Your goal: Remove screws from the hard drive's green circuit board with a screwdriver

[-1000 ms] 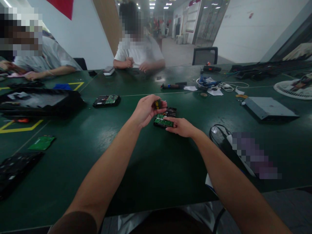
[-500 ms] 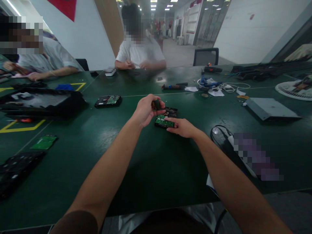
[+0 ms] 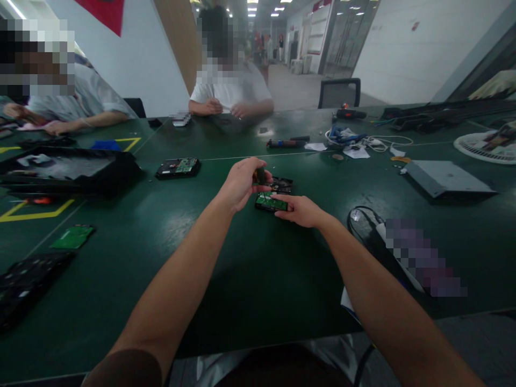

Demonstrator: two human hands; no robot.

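My left hand (image 3: 246, 181) is closed around the dark handle of a screwdriver (image 3: 261, 175), held above the board with its thin shaft pointing down. Below it on the table lies a hard drive (image 3: 278, 185), its green circuit board (image 3: 271, 202) facing up on the near side and a dark metal part behind. With thumb and fingers, my right hand (image 3: 300, 209) grips the near right edge of the drive. The screwdriver's tip is too small to make out against the board.
Another hard drive (image 3: 178, 167) lies to the left. Beyond it are a black tray (image 3: 72, 166), a loose green board (image 3: 73, 236) and a black part (image 3: 32, 282). To the right lie a grey metal box (image 3: 449, 180), cables (image 3: 346, 135) and a power strip (image 3: 397, 255). Two people sit across the table.
Both hands stay at the hard drive almost unmoved. The left hand has turned slightly on the screwdriver handle. The whole view has shifted a little.
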